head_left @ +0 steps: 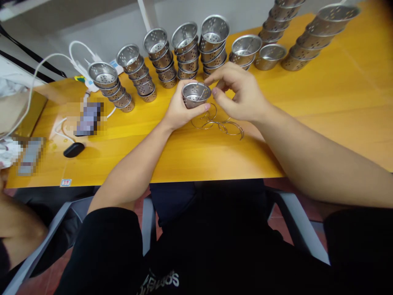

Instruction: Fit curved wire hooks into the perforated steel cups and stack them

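Note:
My left hand [179,104] is wrapped around a small perforated metal cup [196,93], its thumb along the front. The cup's mouth faces up, and a thin wire shows inside it near the right side of the rim. At that rim is my right hand [238,90], its index finger and thumb apart. The index fingertip is at or very near the rim; whether it touches the wire is too fine to tell. Several bent wire rings [229,127] lie loosely on the table just below both hands.
Stacks of perforated metal cups [187,53] line the back of the yellow table [184,159], with taller ones [319,39] at right. On the left are a blurred-out phone [89,119], a black oval object [74,150] and white cables [33,78]. Another person's arm [21,221] is at lower left.

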`<state>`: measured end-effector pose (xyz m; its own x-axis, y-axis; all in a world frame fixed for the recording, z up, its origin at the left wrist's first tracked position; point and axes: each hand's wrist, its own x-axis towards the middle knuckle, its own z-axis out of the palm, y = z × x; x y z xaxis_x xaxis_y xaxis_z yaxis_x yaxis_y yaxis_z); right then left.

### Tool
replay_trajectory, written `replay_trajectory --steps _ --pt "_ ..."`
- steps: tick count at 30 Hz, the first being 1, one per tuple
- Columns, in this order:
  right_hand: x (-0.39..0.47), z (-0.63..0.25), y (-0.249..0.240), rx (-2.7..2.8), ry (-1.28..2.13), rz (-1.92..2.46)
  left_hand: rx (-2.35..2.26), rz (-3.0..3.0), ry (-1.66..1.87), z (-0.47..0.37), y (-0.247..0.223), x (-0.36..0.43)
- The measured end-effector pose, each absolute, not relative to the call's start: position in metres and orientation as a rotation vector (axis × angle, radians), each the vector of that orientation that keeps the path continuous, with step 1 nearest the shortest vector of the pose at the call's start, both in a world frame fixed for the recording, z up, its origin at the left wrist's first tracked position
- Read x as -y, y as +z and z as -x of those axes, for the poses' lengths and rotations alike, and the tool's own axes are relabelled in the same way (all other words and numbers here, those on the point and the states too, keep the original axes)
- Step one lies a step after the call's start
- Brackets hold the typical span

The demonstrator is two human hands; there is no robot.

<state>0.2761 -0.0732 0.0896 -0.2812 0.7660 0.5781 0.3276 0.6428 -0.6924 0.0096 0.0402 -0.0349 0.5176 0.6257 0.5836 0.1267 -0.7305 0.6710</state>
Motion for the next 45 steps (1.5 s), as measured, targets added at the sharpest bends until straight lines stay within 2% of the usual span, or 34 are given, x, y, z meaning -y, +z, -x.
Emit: replay_trajectory --steps 10,17,27,45 --pt "0.069 -0.281 0.081 2.056 0.445 0.824 -0.564 -2.168 1.259 -0.012 -0.029 -0.039" --pt "0.06 -0.275 0.062 2.069 0.558 0.774 -0.571 -2.18 1.211 -0.013 -0.028 -0.033" --pt "0.069 -0.276 0.076 2.063 0.557 0.853 -0.697 -2.137 1.154 -0.021 -0.002 -0.013" --pt "0.062 -0.278 0.07 2.023 0.591 0.786 -0.598 -2.153 1.19 -0.013 -0.025 -0.031"
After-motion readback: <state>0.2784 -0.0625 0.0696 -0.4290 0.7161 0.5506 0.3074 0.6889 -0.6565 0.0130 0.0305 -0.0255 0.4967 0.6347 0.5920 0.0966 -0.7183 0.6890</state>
